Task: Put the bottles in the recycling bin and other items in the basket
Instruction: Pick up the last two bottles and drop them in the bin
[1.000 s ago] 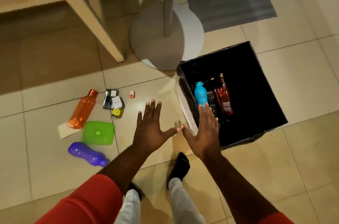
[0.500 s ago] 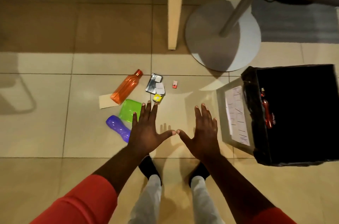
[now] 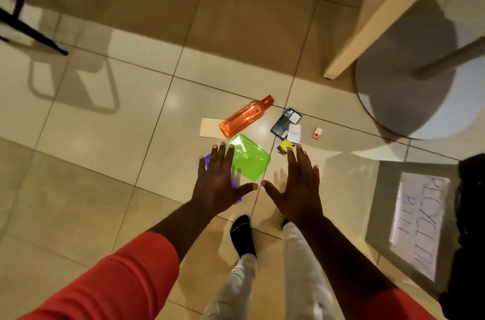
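An orange bottle (image 3: 247, 116) lies on the tiled floor with its base on a beige card (image 3: 209, 128). Just below it lies a green lid-like container (image 3: 250, 157). A purple bottle (image 3: 207, 158) is mostly hidden under my left hand (image 3: 220, 181), which hovers flat with fingers spread and holds nothing. My right hand (image 3: 298, 183) is also spread and empty, its fingertips near a small yellow item (image 3: 285, 147). A dark packet (image 3: 284, 123), a white card (image 3: 294, 133) and a small pink item (image 3: 317, 133) lie to the right. The recycling bin (image 3: 412, 222) stands at right, labelled.
A round grey table base (image 3: 399, 94) and a wooden leg (image 3: 372, 20) stand at the upper right. Black chair legs (image 3: 29, 28) are at the upper left. My feet (image 3: 242, 235) are directly below my hands.
The view has swung left and closer to the floor items. The bin has slid to the right edge, its inside out of sight. Both hands stay spread and empty; the left now covers the purple bottle.
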